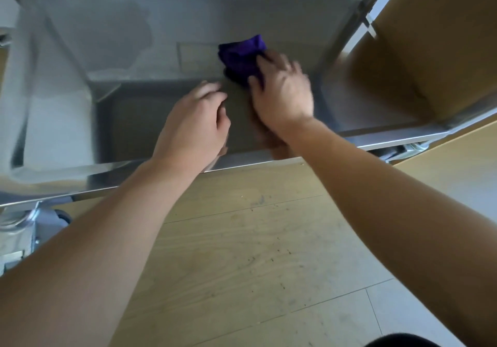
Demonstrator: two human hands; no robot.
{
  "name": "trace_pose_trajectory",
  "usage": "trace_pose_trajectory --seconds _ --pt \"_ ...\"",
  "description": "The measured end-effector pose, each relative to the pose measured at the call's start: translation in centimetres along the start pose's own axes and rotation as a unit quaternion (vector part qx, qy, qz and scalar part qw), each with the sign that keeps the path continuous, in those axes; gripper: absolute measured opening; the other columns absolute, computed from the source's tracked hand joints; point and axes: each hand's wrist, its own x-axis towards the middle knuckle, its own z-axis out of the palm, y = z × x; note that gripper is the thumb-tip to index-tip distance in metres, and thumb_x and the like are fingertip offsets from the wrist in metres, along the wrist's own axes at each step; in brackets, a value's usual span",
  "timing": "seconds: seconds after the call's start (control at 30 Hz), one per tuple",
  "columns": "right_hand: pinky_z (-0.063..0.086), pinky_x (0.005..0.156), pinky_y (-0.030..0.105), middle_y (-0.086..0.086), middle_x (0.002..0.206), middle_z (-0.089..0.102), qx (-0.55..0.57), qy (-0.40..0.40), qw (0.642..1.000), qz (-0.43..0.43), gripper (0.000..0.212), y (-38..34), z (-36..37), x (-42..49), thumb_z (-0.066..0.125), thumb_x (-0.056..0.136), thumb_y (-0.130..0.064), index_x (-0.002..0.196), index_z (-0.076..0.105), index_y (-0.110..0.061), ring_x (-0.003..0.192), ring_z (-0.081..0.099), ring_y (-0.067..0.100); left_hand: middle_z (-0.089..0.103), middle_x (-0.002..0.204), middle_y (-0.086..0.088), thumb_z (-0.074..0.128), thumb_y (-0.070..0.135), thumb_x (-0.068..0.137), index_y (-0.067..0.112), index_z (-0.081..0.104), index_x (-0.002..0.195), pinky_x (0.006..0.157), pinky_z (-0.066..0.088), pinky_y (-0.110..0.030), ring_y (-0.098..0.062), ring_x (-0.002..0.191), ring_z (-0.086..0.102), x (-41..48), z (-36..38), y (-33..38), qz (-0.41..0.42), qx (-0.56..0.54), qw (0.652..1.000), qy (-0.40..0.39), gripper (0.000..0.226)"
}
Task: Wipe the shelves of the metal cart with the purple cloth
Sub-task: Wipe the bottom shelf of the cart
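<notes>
The purple cloth (240, 56) lies bunched on the lower shelf (139, 120) of the metal cart, right of the shelf's middle. My right hand (282, 91) presses down on the cloth's near right part with spread fingers and is blurred by motion. My left hand (195, 120) hovers or rests on the shelf just left of it, fingers loosely curled, holding nothing. Both forearms reach in over the shelf's shiny front rim (107, 174).
An upright cart post (347, 40) rises at the right, another post (64, 42) at the left. A caster wheel (51, 220) shows under the left front corner. Wooden floor (255, 252) lies below. A tan panel (430, 37) stands beyond the right post.
</notes>
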Motion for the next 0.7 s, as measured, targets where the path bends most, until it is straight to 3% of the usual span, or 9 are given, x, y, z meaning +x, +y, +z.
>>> trace_pose_trajectory --seconds 0.13,0.2,0.33,0.47,0.57,0.7 --pt "0.037 0.104 0.042 0.01 0.145 0.043 0.013 -0.012 0.983 0.183 0.042 5.7 -0.9 1.3 0.046 0.096 -0.03 0.135 0.05 -0.013 0.13 0.041 0.034 0.052 0.141 0.001 0.046 0.013 0.096 0.009 0.063 0.124 0.112 0.032 -0.026 -0.01 0.135 0.042 0.1 0.1 -0.4 -0.01 -0.023 1.0 0.001 0.034" --pt "0.034 0.11 0.043 0.009 0.149 0.039 0.036 -0.022 0.975 0.216 0.043 6.1 -0.8 1.8 0.046 0.097 -0.026 0.137 0.047 -0.011 0.137 0.037 0.03 0.052 0.142 0.001 0.045 0.012 0.096 0.009 0.063 0.124 0.112 0.03 -0.022 -0.01 0.136 0.041 0.1 0.2 -0.4 -0.016 -0.024 1.0 -0.001 0.034" --pt "0.031 0.111 0.037 -0.001 0.159 0.029 0.04 -0.05 0.993 0.098 0.047 0.6 0.1 1.6 0.047 0.097 -0.027 0.143 0.044 -0.02 0.145 0.027 0.023 0.054 0.14 -0.002 0.046 0.01 0.094 0.006 0.064 0.121 0.11 0.035 -0.026 -0.015 0.133 0.046 0.3 0.3 -0.3 -0.019 -0.02 1.0 0.0 0.033" --pt "0.033 0.108 0.037 -0.005 0.158 0.032 0.075 -0.061 0.995 -0.041 0.046 -4.0 0.8 0.5 0.044 0.099 -0.026 0.145 0.043 -0.022 0.143 0.03 0.022 0.058 0.132 0.0 0.044 0.008 0.092 0.006 0.065 0.117 0.098 0.046 -0.033 -0.022 0.113 0.058 0.4 -0.1 -0.1 -0.016 -0.024 1.0 -0.004 0.032" --pt "0.04 0.102 0.038 -0.001 0.154 0.039 0.042 -0.047 0.997 -0.033 0.046 -2.4 0.4 1.2 0.045 0.096 -0.024 0.142 0.046 -0.018 0.13 0.043 0.031 0.055 0.137 0.002 0.044 0.009 0.092 0.007 0.065 0.119 0.101 0.044 -0.033 -0.021 0.117 0.057 0.2 -0.8 -0.6 -0.025 -0.013 1.0 -0.012 0.034" --pt "0.039 0.104 0.041 0.001 0.154 0.037 0.036 -0.026 0.996 0.073 0.047 0.4 0.1 1.7 0.044 0.097 -0.024 0.144 0.044 -0.018 0.13 0.041 0.034 0.054 0.138 0.004 0.047 0.013 0.093 0.009 0.066 0.119 0.103 0.038 -0.029 -0.018 0.119 0.055 -0.4 -2.9 -2.7 -0.059 0.032 0.998 0.02 0.032"
